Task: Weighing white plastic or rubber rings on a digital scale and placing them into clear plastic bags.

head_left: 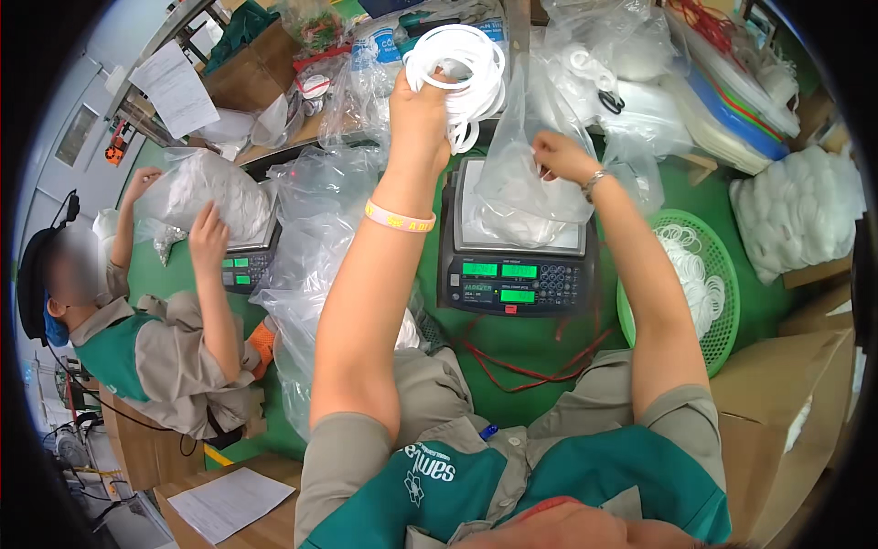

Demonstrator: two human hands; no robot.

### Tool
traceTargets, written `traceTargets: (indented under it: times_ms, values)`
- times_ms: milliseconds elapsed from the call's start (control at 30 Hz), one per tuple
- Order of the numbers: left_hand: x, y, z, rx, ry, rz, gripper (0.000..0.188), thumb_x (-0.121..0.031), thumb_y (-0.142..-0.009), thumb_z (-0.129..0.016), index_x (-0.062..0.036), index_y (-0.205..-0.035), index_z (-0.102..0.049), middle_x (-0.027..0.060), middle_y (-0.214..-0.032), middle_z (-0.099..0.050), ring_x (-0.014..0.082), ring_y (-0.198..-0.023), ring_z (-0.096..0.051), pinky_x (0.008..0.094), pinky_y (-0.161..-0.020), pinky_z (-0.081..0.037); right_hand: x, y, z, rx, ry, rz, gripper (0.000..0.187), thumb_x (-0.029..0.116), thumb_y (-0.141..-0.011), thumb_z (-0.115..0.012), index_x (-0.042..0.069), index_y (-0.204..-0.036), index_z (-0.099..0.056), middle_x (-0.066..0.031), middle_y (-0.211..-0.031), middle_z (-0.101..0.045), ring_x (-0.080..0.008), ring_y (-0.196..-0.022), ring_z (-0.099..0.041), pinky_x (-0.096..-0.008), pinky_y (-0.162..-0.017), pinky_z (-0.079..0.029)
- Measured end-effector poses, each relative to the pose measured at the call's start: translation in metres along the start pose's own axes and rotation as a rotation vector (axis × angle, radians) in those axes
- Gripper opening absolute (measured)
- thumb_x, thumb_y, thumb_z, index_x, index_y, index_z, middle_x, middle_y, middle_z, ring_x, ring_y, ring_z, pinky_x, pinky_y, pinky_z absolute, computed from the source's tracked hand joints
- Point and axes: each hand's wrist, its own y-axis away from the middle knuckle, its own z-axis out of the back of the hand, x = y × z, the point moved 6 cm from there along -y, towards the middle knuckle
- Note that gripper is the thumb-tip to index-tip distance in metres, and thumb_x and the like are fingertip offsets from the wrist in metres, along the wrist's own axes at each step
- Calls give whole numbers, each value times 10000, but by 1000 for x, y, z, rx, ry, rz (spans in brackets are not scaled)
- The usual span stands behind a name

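My left hand (422,105) is raised beyond the scale, its fingers closed round a bundle of white plastic rings (489,87). Some of the rings hang down past the palm. A clear plastic bag (517,178) stands on the digital scale (517,285), with white pieces showing through its lower part. My right hand (562,157) pinches the bag's upper right side. The scale's displays glow green. To the right of the scale, a green basket (732,320) holds more white rings (702,288).
On my left, a co-worker (174,357) handles a filled bag (215,192) on another scale. Loose plastic sheeting (320,238) lies between us. Cardboard boxes (768,384) stand at right, near a bag of white parts (796,215). Black scissors (610,101) lie among bags at the back.
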Motion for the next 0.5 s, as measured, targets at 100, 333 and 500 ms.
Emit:
traceTargets:
  times_ms: [100, 333, 500]
  values:
    - [1, -1, -5, 72, 23, -28, 262, -24, -797, -535, 6, -1048, -467, 84, -944, -573, 166, -835, -572, 290, -737, -482, 14, 18, 22, 52, -288, 43, 49, 96, -802, -475, 61, -834, -462, -28, -747, -584, -55, -609, -543, -178, -541, -475]
    - [4, 2, -10, 45, -30, -7, 233, -8, -770, -521, -3, -1001, -493, 64, -904, -571, 147, -785, -566, 279, -690, -479, 6, 10, 27, -128, -149, 169, 64, 68, -779, -471, 26, -814, -503, -56, -678, -542, -127, -660, -552, -244, -581, -439]
    - [22, 4, -23, 56, -74, 69, 242, 1, -766, -528, -13, -1005, -496, 55, -893, -572, 141, -785, -565, 280, -695, -480, -72, -28, -24, -84, 706, 128, 259, 212, -771, -471, 29, -896, -605, -196, -927, -593, -347, -856, -571, -404, -735, -447]
